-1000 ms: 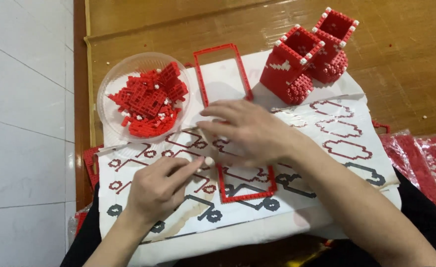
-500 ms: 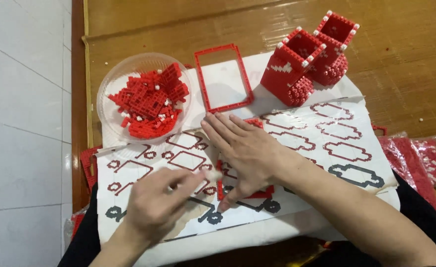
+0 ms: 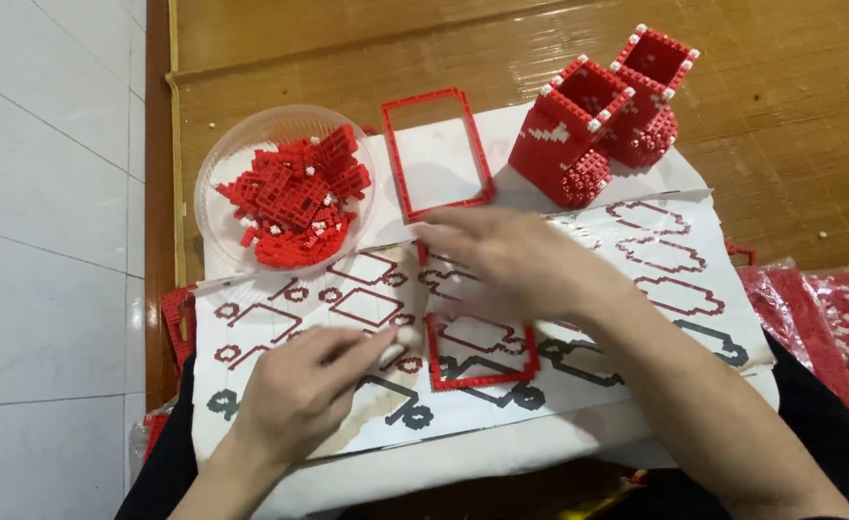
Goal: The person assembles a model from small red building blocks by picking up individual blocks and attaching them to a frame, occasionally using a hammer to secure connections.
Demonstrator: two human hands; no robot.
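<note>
Red studded brick frame (image 3: pixel 482 356) on printed paper sheet (image 3: pixel 675 260), under right hand (image 3: pixel 511 260).

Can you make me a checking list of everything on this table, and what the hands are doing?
Surface: wooden table under a white printed instruction sheet.
Job's things: red rectangular brick frame on the sheet; another red brick frame farther back.
Clutter: clear plastic bowl of red bricks; two red-and-white brick stockings; bags of red bricks.
Grippers: left hand pinches something small and pale; right hand rests flat on the sheet.
Cables: nothing seen.
Surroundings: white tiled floor.
</note>
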